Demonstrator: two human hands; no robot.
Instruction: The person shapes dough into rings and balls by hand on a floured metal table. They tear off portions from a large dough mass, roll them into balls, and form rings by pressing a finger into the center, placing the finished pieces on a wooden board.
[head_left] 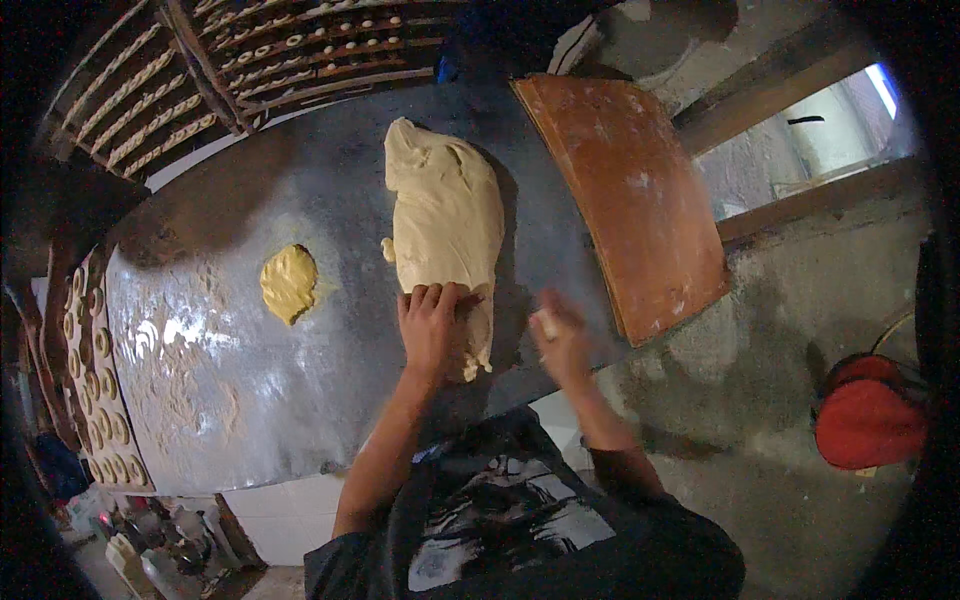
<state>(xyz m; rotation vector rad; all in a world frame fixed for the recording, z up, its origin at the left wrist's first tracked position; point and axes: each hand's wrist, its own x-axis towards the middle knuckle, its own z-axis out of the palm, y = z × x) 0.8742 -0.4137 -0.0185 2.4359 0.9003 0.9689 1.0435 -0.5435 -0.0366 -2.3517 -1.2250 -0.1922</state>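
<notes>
A long, pale mass of dough [448, 215] lies lengthwise on the grey metal worktable [340, 380], with a narrow, ragged strip trailing at its near right end. My left hand [428, 325] has its fingers curled over the near end of this dough, gripping it. To the right and apart from the dough is my right hand [564, 345], smeared by motion. Its fingers look closed around something small and pale that I cannot make out. Left of the dough sits a flattened yellow lump [289, 284], soft and shiny; its kind is unclear. A small dough bit [389, 250] touches the mass's left side.
Stacked brown boards [630, 200] lie along the table's right side. A tray of ring-shaped dough pieces [104, 400] borders its left end. Racks with shaped dough [300, 45] stand beyond the far left edge. Bottles [165, 570] are at lower left; a red object [868, 412] is at right.
</notes>
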